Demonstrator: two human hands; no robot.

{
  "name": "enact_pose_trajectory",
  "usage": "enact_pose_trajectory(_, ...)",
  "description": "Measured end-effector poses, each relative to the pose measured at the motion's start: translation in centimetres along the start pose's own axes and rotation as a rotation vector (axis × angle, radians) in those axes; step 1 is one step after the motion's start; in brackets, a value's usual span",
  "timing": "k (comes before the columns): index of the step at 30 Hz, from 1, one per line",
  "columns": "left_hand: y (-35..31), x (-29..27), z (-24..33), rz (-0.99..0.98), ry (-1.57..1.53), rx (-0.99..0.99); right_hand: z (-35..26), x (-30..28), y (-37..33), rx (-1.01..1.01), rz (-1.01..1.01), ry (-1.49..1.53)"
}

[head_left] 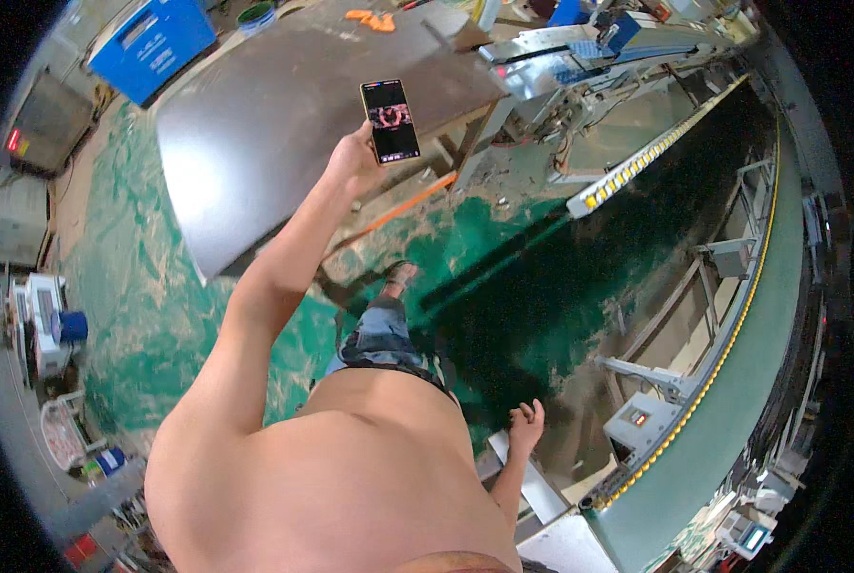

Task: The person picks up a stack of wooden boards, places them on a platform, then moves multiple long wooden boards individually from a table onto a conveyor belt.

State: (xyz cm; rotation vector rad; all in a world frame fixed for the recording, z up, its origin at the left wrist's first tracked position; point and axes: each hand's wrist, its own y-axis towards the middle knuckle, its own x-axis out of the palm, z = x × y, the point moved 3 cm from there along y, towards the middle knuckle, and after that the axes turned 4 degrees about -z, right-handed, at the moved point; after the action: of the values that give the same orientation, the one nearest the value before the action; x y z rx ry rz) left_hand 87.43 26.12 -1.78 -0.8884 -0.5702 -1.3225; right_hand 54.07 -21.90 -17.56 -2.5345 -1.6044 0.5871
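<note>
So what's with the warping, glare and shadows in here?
In the head view, the fisheye lens bows the green belt at right and leaves black corners; glare whitens the grey sheet at left; apparent shadow darkens part of the green floor; the phone in the left hand looks fairly sharp.

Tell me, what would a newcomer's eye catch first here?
Probably the lit phone in the person's left fingers, at upper centre, seen partly against a broad, shiny grey tabletop. Next might come the patchy green floor spreading through the middle and left, and the bright blue box at upper left.
</note>
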Motion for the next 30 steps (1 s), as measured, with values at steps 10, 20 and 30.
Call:
enact_pose_trajectory(10,37.8,-1.6,1.0,0.288,-0.037,-0.069,-0.5,8.7,-2.0,0.323,-0.027,-0.658)
enact_pose_trajectory(20,41.1,-6.2,1.6,0.509,0.064,0.020,2.5,13.0,-7.1,0.720,0.095,0.197)
enact_pose_trajectory(30,6.4,-1.4,-19.8,-0.740,1.132,-0.495,10.8,26.1,-23.7,0.797,0.678,1.329)
